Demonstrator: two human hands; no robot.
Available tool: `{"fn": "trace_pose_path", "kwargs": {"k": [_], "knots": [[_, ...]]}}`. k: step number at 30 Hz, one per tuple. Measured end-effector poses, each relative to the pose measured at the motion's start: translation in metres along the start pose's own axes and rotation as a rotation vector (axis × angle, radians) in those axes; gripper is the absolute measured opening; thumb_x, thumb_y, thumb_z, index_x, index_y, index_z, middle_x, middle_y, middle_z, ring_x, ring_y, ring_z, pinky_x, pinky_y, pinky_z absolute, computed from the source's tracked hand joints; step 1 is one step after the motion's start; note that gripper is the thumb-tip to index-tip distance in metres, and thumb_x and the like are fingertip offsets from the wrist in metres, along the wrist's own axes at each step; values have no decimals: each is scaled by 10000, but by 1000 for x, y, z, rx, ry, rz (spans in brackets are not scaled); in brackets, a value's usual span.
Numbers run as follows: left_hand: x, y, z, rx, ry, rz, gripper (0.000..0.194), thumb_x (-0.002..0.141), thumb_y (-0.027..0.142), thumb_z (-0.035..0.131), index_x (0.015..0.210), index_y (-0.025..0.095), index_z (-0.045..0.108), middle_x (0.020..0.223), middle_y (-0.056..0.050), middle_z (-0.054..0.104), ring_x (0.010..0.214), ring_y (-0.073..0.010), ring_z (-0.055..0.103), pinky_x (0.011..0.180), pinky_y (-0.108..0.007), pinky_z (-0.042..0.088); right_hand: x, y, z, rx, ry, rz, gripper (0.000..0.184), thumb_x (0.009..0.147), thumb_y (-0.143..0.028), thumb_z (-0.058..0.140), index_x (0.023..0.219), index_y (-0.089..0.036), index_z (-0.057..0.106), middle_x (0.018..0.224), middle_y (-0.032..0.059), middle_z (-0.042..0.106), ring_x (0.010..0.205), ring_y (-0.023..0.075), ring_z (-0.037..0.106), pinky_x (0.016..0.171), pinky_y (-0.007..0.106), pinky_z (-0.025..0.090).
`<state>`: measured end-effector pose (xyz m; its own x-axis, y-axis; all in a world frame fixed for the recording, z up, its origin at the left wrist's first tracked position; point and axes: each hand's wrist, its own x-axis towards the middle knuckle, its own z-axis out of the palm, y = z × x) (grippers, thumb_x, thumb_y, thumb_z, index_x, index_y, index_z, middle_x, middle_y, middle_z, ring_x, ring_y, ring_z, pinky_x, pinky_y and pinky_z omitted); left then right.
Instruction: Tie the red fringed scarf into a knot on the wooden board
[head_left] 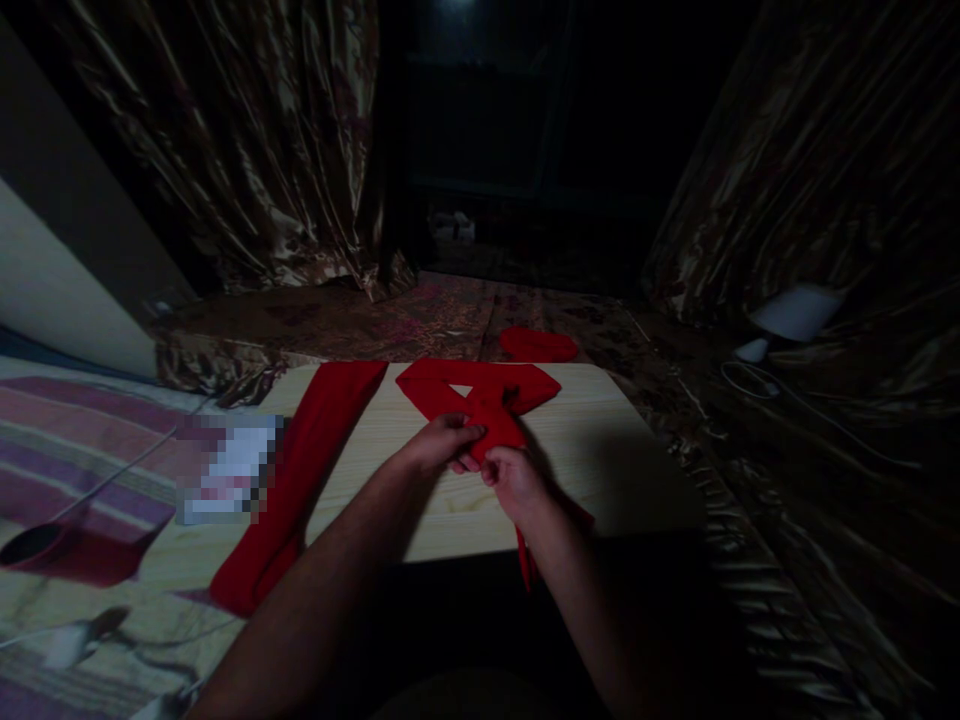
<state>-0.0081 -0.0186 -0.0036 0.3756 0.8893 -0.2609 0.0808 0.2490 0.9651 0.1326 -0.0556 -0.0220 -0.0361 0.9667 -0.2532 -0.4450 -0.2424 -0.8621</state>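
Observation:
Both hands are on a red scarf-like cloth (487, 378), which is folded into a band and laid in a loop on the light wooden table. My left hand (448, 443) pinches the crossed, bunched part of the cloth from the left, thumb on top. My right hand (516, 480) grips the same part from the lower right, its fingers curled in. A loose end of the cloth hangs past the table's near edge below my right wrist. To the left, a second long folded red cloth (315, 470) lies slantwise across the table and over its edge.
The wooden table (615, 450) has rounded corners. Behind it sits a rolled red cloth (538, 345). On the left are a striped bed cover (67, 430), a blurred-out packet (232, 470) and a dark red cup-like object (82, 553). A white lamp (799, 312) with a cord stands right.

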Motion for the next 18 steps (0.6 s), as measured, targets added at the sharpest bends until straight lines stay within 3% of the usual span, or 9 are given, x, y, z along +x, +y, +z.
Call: {"fn": "trace_pose_path", "kwargs": {"k": [9, 14, 18], "knots": [[5, -5, 3, 5, 38, -71, 175, 888, 328, 572, 914, 163, 518, 671, -55, 699, 538, -183, 696, 385, -187, 411, -15, -8, 1, 67, 32, 60, 170, 480, -194, 591, 499, -199, 422, 405, -62, 454, 401, 73, 442, 421, 208, 265], [6, -1, 3, 33, 55, -85, 159, 913, 310, 538, 920, 152, 524, 718, -85, 719, 565, -199, 710, 392, -201, 410, -31, -8, -13, 72, 124, 77, 298, 456, -149, 637, 695, -215, 473, 540, -72, 591, 428, 83, 508, 400, 193, 259], [7, 0, 4, 37, 46, -82, 156, 923, 299, 506, 903, 146, 530, 744, -106, 730, 572, -197, 711, 391, -207, 403, -47, -17, -30, -70, 140, 124, 446, 520, -223, 712, 938, -208, 557, 783, -9, 718, 389, 67, 510, 366, 184, 237]]}}
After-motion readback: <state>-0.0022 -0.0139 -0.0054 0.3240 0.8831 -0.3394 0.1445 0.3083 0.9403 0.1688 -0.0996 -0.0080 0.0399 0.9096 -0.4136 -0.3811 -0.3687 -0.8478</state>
